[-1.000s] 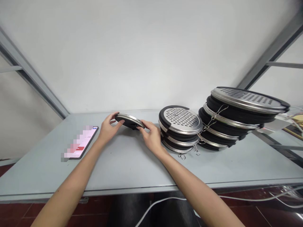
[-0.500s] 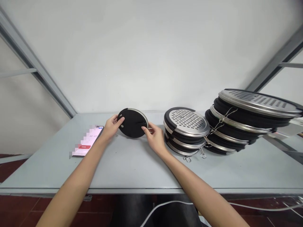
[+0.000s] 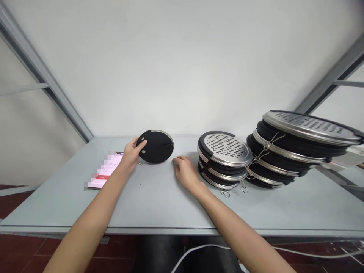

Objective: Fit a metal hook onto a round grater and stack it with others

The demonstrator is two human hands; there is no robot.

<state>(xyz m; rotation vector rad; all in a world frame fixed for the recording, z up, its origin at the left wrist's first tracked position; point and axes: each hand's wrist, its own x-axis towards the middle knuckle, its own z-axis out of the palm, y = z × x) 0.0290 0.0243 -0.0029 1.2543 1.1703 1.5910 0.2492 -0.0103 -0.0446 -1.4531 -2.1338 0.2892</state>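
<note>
My left hand [image 3: 131,153] grips the left edge of a round black disc with a metal rim [image 3: 157,147], thumb across its black face near two small light spots. The disc stands tilted on edge above the table, its black side toward me. Apart from it, to the right, my right hand [image 3: 186,172] rests low at the tabletop with its fingers curled together; what they may hold is hidden or too small to name. Beside that hand stands a stack of similar discs [image 3: 227,148], the top one showing a perforated metal plate.
A taller stack of larger perforated discs [image 3: 309,127] leans at the right, with wire clips [image 3: 267,146] hanging from the sides. A phone with a lit screen [image 3: 105,170] lies at the left on the grey table [image 3: 150,208]. A white wall [image 3: 182,76] rises behind.
My right hand has let go of the disc's right edge and dropped down to the table, its fingers curled. My left hand keeps hold of the disc, which has shifted slightly left.
</note>
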